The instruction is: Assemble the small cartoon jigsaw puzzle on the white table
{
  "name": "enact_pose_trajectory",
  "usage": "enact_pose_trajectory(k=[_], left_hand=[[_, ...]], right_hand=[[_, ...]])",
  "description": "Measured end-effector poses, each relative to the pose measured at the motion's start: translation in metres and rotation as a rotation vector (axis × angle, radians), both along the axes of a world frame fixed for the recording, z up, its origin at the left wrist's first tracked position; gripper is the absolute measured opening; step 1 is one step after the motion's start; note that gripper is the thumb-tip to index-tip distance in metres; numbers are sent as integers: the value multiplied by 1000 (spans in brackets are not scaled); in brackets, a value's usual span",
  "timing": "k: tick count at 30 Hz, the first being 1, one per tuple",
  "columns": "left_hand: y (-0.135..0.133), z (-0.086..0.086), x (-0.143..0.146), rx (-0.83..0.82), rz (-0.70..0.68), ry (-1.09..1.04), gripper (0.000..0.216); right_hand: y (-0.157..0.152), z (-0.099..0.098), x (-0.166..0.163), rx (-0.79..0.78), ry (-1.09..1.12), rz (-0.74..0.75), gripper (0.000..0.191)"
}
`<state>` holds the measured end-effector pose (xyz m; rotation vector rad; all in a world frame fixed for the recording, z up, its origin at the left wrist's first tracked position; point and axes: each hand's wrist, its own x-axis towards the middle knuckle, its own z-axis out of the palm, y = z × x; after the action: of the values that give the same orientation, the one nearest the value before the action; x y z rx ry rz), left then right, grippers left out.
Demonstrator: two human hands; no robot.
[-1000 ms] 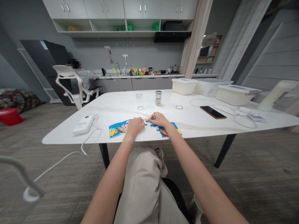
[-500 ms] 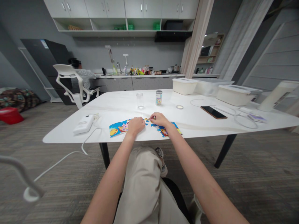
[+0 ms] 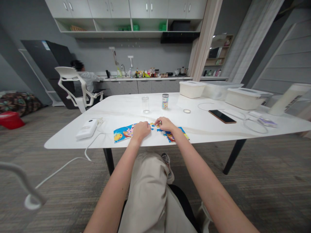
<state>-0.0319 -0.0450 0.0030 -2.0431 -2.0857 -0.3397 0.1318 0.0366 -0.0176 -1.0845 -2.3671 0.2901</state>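
A partly joined jigsaw puzzle with a blue cartoon picture [image 3: 121, 133] lies near the front edge of the white table [image 3: 73, 129]. My left hand [image 3: 141, 130] rests on its inner end, fingers curled and pressing it down. Just right of that, my right hand [image 3: 165, 123] has its fingertips closed on a small puzzle piece [image 3: 157, 126] at the gap in the middle. Another joined puzzle section [image 3: 170, 137] sits partly under my right wrist. Small loose or joined pieces lie between the hands; their exact fit is too small to tell.
Behind the hands stand a clear jar [image 3: 145, 105] and a printed jar with a lid [image 3: 165, 102]. A ring-shaped lid [image 3: 187, 111], a phone [image 3: 222, 116], cables and storage boxes [image 3: 191, 90] are to the right. A white device [image 3: 87, 129] lies left. A person sits at the back.
My right fingertips have shifted slightly and now press lower at the puzzle's gap, where more of a yellow piece shows. My left hand has stayed in place.
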Motion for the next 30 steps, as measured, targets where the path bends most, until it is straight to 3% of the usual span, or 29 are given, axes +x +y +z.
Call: enact_pose_trajectory(k=[30], left_hand=[[3,-3,-1,-4,4,-10,41]], right_hand=[[-1,2,0,-6,25,33,30]])
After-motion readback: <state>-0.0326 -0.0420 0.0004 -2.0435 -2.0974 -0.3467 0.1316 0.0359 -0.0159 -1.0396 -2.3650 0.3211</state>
